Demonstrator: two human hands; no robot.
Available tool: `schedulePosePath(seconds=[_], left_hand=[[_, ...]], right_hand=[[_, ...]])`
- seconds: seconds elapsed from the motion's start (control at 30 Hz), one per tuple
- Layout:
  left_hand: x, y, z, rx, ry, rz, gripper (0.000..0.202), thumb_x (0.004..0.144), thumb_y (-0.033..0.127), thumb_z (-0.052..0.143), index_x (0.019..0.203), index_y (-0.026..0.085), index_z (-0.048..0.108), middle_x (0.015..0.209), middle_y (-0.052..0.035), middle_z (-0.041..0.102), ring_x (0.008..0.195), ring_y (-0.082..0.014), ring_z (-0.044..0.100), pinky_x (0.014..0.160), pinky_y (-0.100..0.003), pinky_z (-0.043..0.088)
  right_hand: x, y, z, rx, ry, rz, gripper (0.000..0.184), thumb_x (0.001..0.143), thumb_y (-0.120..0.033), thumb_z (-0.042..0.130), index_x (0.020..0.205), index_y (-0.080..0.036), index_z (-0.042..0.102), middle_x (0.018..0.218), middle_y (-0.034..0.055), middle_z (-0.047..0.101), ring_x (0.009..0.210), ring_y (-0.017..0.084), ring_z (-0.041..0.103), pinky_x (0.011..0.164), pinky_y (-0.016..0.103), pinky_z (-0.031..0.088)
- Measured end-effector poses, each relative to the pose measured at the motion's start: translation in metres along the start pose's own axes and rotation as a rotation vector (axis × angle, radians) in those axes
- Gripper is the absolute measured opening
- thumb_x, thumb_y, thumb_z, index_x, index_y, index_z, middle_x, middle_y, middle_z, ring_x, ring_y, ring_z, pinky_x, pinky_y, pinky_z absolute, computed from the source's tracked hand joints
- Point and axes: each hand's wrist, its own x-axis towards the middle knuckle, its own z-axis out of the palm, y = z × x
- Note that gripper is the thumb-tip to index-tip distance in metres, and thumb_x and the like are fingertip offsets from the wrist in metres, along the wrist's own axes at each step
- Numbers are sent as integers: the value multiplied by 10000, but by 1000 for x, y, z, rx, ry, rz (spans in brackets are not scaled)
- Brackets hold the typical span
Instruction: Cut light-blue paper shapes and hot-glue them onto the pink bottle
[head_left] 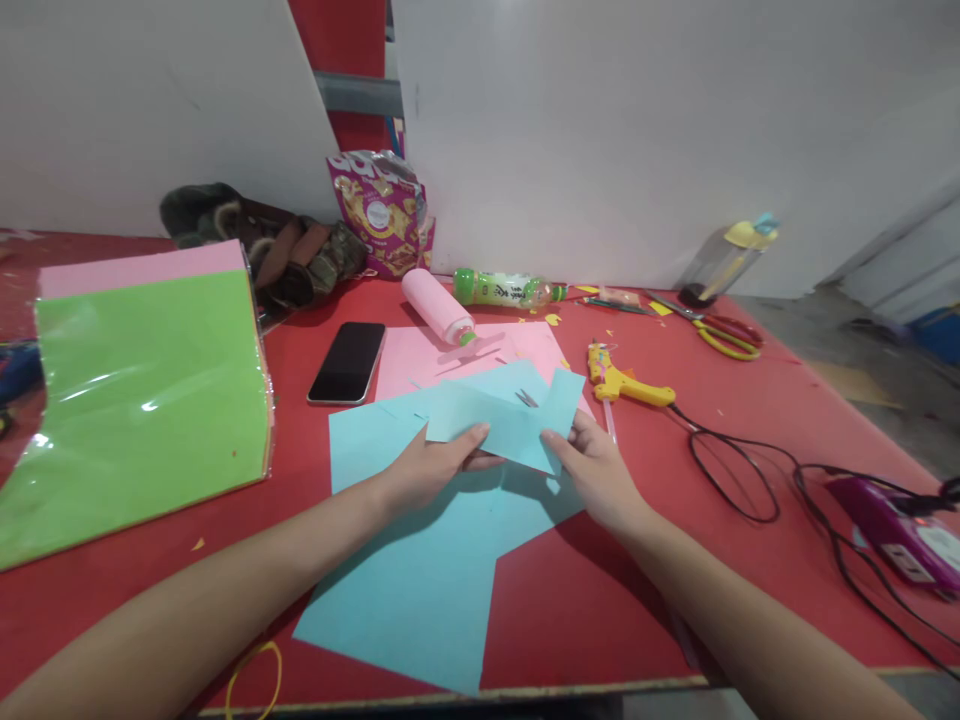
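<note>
A strip of light blue paper is held up in front of me, its right end angling upward. My left hand pinches its left part, thumb on top and fingers beneath. My right hand grips the right part with its thumb in front; its other fingers are partly behind the paper. Just above the strip's edge, narrow pointed metal blades show, probably of small scissors. Their handles are hidden, and I cannot tell whether my right hand holds them. Beneath my hands lies a larger cut light blue sheet.
Pink paper, a pink-wrapped bottle and a phone lie beyond. At right are a yellow glue gun with its cord, scissors and a purple power strip. Packed green sheets lie left. A green bottle lies behind.
</note>
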Motion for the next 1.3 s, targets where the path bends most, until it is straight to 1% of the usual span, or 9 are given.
schedulePosePath(seconds=[0.23,0.33,0.47,0.63,0.7,0.8,0.97,1.17,1.3], left_hand=[[4,-5,-3,47,97,-35,353,727,478,532,686,144,641,760,-44,684,934,-235,598,859,-311,400],[3,-4,-2,71,124,-99,391,703,500,543,616,133,645,759,-69,695,890,-238,609,803,-298,438],[-4,5,3,170,136,-153,281,689,427,591,586,175,661,729,-37,706,818,-206,625,725,-269,478],[-7,13,8,188,146,-155,286,771,354,520,596,180,665,683,-32,707,733,-177,644,677,-251,494],[-4,14,8,192,184,-148,276,791,317,504,633,156,662,720,-45,710,706,-167,648,681,-252,494],[0,16,6,211,246,-147,287,816,294,474,665,131,657,782,-65,710,706,-159,649,687,-251,490],[1,17,-1,282,281,-137,338,818,369,450,718,140,679,750,-56,713,729,-164,647,773,-252,457],[2,17,-7,330,300,-83,380,795,441,443,723,162,690,796,-54,711,865,-195,619,815,-254,431],[2,20,-7,339,324,-87,352,795,424,443,713,178,682,820,-46,710,906,-207,604,799,-270,435]], right_hand=[[0,-3,1,-42,7,23,351,688,-302,575,1006,-175,497,880,30,656,663,147,600,585,253,450],[-2,-5,3,-67,17,15,357,688,-315,570,1006,-170,497,834,26,659,636,145,594,583,257,449],[-3,-5,4,-123,-20,5,353,699,-327,546,1010,-173,476,718,-3,633,564,133,568,534,249,442],[0,-2,-4,-567,26,-120,206,803,-358,375,835,-180,475,517,-44,497,469,121,498,461,230,402],[4,-2,-9,-768,70,-177,200,825,-329,344,786,-184,476,540,-26,514,502,129,510,508,244,415],[9,-1,-16,-1040,98,-244,112,782,-218,409,769,-177,512,678,28,580,632,161,543,623,280,428],[15,3,-23,-1222,123,-275,97,727,-143,467,790,-140,541,882,117,553,847,229,504,756,328,392],[14,1,-27,-1433,139,-188,145,735,-148,478,859,-133,552,849,121,575,796,245,517,652,316,354],[11,-1,-25,-1490,117,-170,161,741,-114,454,859,-142,561,837,111,614,793,243,537,678,326,310]])
